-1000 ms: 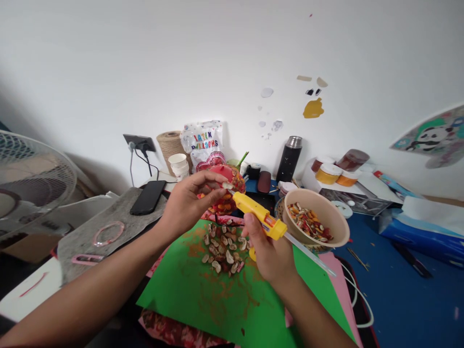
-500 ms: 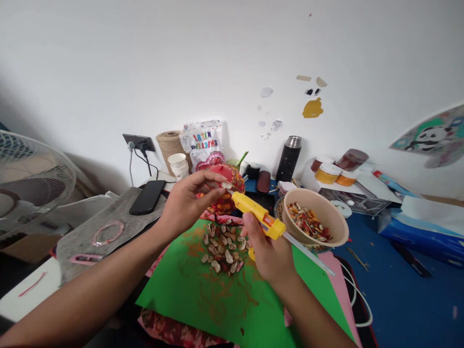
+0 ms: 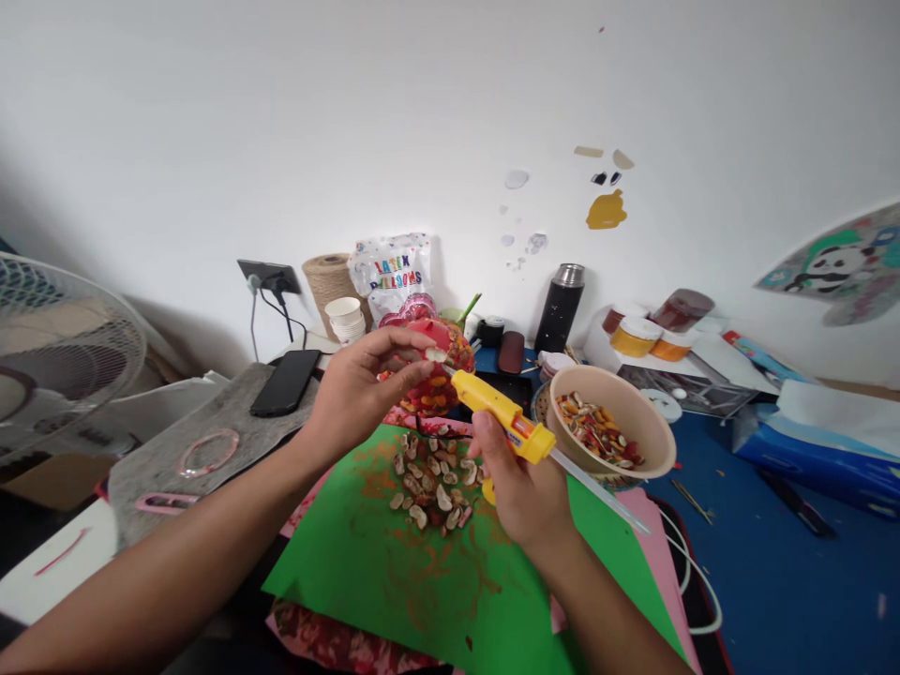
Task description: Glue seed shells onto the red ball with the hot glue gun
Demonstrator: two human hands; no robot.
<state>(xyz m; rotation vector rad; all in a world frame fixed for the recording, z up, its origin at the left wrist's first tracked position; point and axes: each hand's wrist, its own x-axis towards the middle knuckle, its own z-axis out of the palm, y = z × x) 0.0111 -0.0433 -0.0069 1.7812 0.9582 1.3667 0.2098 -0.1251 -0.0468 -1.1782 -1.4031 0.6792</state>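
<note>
My left hand (image 3: 362, 389) is raised above the table, its fingertips pinched on a small pale shell piece (image 3: 437, 355). Just behind it stands a round red object covered with coloured shells (image 3: 442, 370). My right hand (image 3: 521, 483) grips a yellow glue gun (image 3: 501, 412), whose nozzle points up-left and touches the shell piece. A clear glue stick (image 3: 597, 492) sticks out of the gun's back. Below the hands, a heap of several pale shells (image 3: 432, 478) lies on a green sheet (image 3: 422, 572).
A beige bowl of coloured shells (image 3: 611, 431) sits right of the gun. Along the wall stand a black flask (image 3: 561, 307), paint jars (image 3: 637, 336), paper cups (image 3: 346, 321), a twine roll (image 3: 328, 279) and a balloon packet (image 3: 394, 267). A phone (image 3: 285, 382) and a fan (image 3: 56, 347) are at left.
</note>
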